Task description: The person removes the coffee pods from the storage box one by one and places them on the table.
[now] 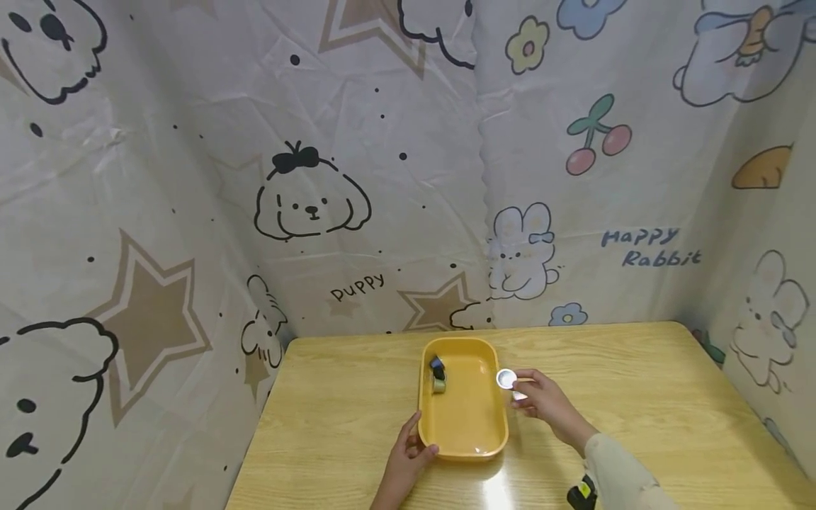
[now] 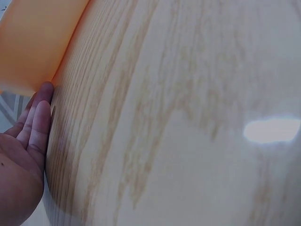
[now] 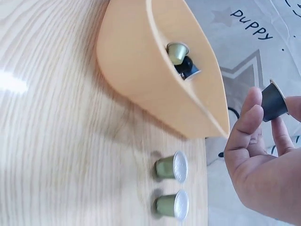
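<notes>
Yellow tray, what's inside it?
Inside the yellow tray, a green capsule, a black capsule and a blue capsule sit close together near its left side in the head view. The patch beneath them is covered, so I can't tell what's there.

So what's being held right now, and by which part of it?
The right hand pinches a dark coffee capsule by its side, thumb near the rim; the left hand just touches the yellow tray at its near-left corner.

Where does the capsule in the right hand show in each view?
Head: the capsule is in the right hand, by the right rim of the tray.
Left wrist: not in it.
Right wrist: far right, about mid-height.
Shared landmark: the tray, in all three views.
</notes>
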### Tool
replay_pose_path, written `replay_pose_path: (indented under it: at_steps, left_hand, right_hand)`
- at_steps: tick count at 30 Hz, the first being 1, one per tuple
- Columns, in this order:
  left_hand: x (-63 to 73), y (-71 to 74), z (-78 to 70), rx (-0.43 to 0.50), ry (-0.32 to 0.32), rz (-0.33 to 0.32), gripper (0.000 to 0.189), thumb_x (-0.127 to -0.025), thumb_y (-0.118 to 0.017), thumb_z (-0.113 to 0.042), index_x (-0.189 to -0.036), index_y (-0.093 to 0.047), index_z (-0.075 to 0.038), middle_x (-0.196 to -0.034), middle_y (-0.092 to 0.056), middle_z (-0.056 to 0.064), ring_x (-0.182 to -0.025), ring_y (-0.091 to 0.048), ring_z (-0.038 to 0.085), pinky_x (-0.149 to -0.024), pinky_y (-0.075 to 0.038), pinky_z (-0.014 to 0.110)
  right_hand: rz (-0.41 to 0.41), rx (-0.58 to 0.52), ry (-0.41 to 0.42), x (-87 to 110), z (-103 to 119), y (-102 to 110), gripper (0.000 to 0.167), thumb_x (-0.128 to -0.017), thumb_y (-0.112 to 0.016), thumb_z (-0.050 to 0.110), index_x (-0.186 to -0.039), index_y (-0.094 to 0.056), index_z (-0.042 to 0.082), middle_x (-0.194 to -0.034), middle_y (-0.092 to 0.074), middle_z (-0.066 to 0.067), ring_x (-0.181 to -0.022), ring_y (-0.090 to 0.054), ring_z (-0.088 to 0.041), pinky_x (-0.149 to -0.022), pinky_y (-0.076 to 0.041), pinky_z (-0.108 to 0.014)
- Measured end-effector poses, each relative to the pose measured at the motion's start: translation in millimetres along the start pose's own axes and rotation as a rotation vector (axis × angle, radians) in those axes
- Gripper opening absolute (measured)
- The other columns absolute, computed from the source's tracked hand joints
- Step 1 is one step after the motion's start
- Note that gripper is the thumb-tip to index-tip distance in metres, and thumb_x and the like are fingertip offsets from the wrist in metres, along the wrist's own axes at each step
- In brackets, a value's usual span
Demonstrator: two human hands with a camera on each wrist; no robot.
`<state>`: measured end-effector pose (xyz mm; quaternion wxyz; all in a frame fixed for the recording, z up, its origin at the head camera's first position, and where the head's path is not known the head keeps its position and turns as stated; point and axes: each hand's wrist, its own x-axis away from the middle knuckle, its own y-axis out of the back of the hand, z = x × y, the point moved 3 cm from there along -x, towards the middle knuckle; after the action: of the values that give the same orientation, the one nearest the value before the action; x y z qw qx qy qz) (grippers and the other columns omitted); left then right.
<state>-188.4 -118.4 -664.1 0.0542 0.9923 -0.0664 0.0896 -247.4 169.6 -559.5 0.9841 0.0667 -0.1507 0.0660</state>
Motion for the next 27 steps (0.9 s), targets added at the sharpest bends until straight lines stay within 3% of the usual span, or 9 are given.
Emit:
replay_pose_path:
  at_steps: [4, 18, 27]
  left_hand:
    - [1.2, 1.3, -0.5, -0.005, -0.012, -0.006, 0.075, -0.088, -0.072, -0.026, -0.151, -0.030, -0.024, -0.111, -0.055, 0.013, -0.075, -0.051, 0.005, -0.064, -0.046, 0.019]
    - [0.7, 0.2, -2.0, 0.034, -0.009, -0.012, 0.076, -0.088, -0.072, -0.019, -0.152, -0.029, -0.017, -0.115, -0.057, 0.020, -0.077, -0.052, 0.004, -0.067, -0.047, 0.018]
    - [3.2, -1.7, -1.4, 0.015, -0.017, -0.020, 0.077, -0.087, -0.073, -0.026, -0.151, -0.031, -0.021, -0.116, -0.058, 0.017, -0.080, -0.053, 0.006, -0.068, -0.048, 0.020]
  right_hand:
    - [0.007, -0.003, -0.008, 2.3, -4.6, 6.9, 0.042, -0.098, -0.053, 0.020, -0.133, -0.043, -0.003, -0.087, -0.068, 0.004, -0.079, -0.067, -0.015, -0.067, -0.050, -0.028]
    - [-0.038, 0.045, -0.085, 14.3, -29.1, 27.0, 0.045, -0.098, -0.052, 0.021, -0.134, -0.042, -0.004, -0.108, -0.065, -0.009, -0.081, -0.066, -0.014, -0.070, -0.050, -0.032]
    - [-0.035, 0.040, -0.088, 20.9, -42.8, 23.0, 0.048, -0.098, -0.052, 0.025, -0.133, -0.041, -0.006, -0.110, -0.064, -0.008, -0.083, -0.066, -0.017, -0.069, -0.049, -0.031]
